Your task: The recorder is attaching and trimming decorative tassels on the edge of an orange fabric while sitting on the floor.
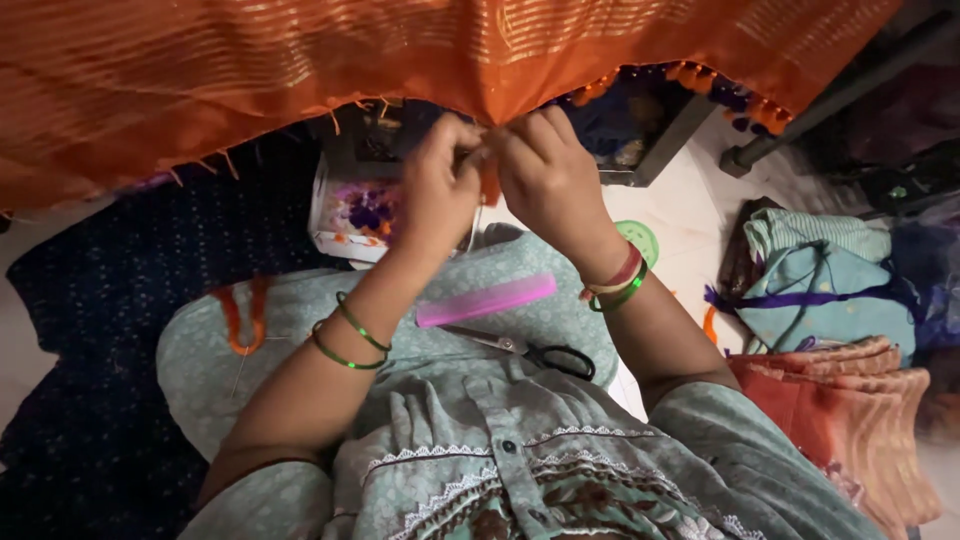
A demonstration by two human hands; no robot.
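I pinch the fringed hem of the orange woven cloth (300,70) between my left hand (438,190) and right hand (545,175), both closed on it above my lap, mid-knotting a tassel, which next needs a tight, even pull

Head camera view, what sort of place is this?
Probably a home floor used for sewing. Both hands pinch the orange cloth edge; scissors and a pink comb lie on the lap; folded clothes sit nearby.

A small white rectangular cardboard box (352,210), holding purple and orange bits, is seen on the floor beneath the left hand (437,190).
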